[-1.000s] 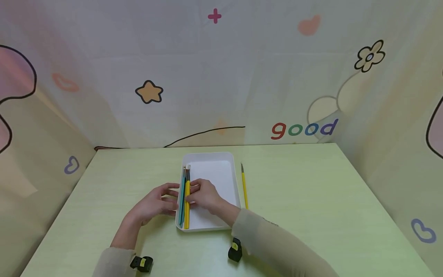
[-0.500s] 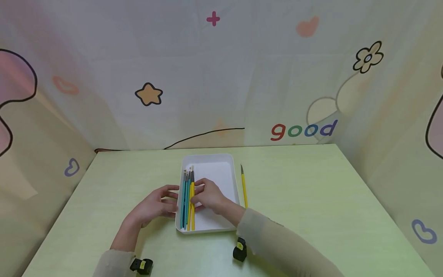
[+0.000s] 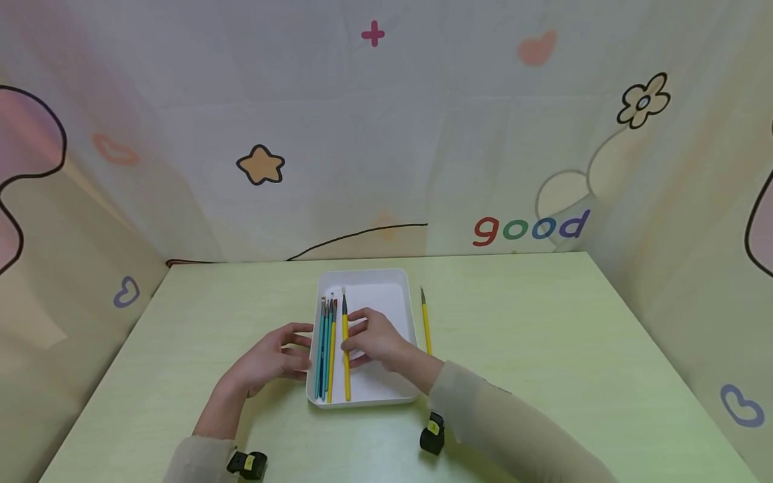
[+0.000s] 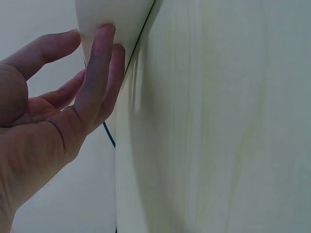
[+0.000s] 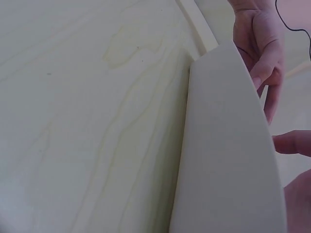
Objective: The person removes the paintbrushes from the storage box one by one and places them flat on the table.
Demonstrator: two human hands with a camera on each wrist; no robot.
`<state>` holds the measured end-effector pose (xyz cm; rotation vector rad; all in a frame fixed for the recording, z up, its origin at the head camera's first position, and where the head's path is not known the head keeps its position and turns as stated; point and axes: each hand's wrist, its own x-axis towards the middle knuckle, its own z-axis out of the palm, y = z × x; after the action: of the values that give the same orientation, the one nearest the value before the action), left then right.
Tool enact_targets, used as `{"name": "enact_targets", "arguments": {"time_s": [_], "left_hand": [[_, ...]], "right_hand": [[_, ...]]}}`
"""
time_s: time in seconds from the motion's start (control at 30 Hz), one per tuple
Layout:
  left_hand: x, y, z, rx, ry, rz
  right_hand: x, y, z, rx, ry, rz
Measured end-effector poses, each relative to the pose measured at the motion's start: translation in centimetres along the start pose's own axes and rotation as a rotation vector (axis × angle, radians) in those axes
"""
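Observation:
A white tray (image 3: pixel 380 295) lies on the table, with several teal and yellow paintbrushes (image 3: pixel 326 376) side by side along its left wall. Inside it, my right hand (image 3: pixel 377 342) pinches a yellow paintbrush (image 3: pixel 347 379), bristles away from me, a small gap right of the others. How its fingertips meet the handle is partly hidden. My left hand (image 3: pixel 274 355) rests with extended fingers against the tray's left outer side. In the left wrist view, the fingertips of the left hand (image 4: pixel 73 102) touch the tray wall (image 4: pixel 116 19).
Another yellow paintbrush (image 3: pixel 425 322) lies on the table (image 3: pixel 543 335) just right of the tray, its lower end hidden by the right forearm. A printed cloth (image 3: pixel 374 134) hangs behind the table. Black cameras (image 3: pixel 247 464) are worn on both wrists.
My right hand has moved right with a yellow paintbrush, parting it from the rest. The bunched brushes have spread into a flat row. The left hand has stayed at the tray's side.

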<state>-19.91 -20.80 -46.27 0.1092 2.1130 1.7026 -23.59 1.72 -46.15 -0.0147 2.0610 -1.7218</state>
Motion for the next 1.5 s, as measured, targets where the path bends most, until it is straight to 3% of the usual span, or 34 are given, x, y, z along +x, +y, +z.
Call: {"name": "enact_targets", "arguments": {"time_s": [0.73, 1.5], "left_hand": [[0.0, 0.1, 0.0, -0.011, 0.033, 0.001], [-0.2, 0.2, 0.1, -0.016, -0.011, 0.029]], "right_hand": [[-1.4, -0.6, -2.5, 0.036, -0.058, -0.075], [-3.2, -0.3, -5.2, 0.022, -0.051, -0.056]]}}
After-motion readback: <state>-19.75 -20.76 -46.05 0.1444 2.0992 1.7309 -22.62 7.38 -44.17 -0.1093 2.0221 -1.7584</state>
